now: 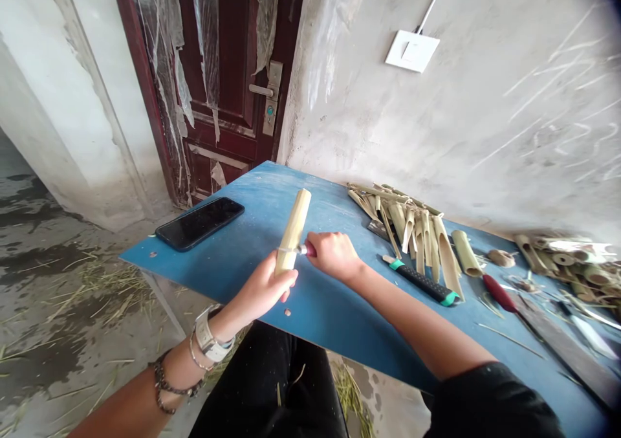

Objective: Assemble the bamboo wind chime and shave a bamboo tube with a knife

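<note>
My left hand [264, 287] grips the lower end of a pale bamboo tube [294, 228], which stands tilted up from the blue board. My right hand [332, 255] is closed around a small red-handled tool [308, 250]. Its thin metal shaft [286, 250] reaches left and touches the bamboo tube near my left fingers. The tool's tip is hidden behind the tube or my fingers. Both hands are close together above the near edge of the board.
A black smartphone [200, 223] lies on the blue board [334, 321]. Further right are a pile of bamboo strips [410, 231], a green-and-black handled tool [422, 281], a red-handled knife [499, 293] and cut bamboo pieces [567, 263]. A wall and door stand behind; straw litters the floor.
</note>
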`<state>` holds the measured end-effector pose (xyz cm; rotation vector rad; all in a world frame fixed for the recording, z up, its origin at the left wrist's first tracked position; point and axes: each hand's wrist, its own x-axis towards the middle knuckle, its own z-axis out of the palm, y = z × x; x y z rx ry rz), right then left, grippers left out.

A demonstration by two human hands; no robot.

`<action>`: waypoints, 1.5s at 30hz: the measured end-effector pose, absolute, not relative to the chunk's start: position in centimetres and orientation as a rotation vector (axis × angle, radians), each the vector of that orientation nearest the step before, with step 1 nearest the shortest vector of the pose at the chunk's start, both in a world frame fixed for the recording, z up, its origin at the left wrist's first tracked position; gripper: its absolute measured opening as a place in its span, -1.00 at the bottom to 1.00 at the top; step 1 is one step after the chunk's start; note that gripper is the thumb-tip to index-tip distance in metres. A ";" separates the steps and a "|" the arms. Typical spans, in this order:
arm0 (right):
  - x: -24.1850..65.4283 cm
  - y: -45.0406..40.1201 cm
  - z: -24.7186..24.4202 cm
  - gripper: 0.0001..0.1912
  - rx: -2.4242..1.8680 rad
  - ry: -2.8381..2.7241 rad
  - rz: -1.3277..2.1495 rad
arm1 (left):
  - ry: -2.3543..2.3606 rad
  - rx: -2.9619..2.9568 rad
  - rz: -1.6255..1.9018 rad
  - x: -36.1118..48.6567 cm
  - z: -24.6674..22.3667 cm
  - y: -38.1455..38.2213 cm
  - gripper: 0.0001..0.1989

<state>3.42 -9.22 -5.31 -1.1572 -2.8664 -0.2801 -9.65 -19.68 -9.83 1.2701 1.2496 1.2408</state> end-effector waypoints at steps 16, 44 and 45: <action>5.4 -7.6 -2.2 -0.76 -1.257 -2.697 -0.258 | 1.223 1.105 1.289 -9.0 -9.3 -19.6 -0.75; 1.6 3.0 0.6 -0.61 -1.748 -2.343 -0.225 | 1.355 1.227 1.211 -8.1 -9.2 -20.3 -0.69; 1.9 3.7 0.9 -0.61 -1.807 -2.282 -0.177 | 1.352 1.205 1.220 -8.1 -9.1 -20.3 -0.69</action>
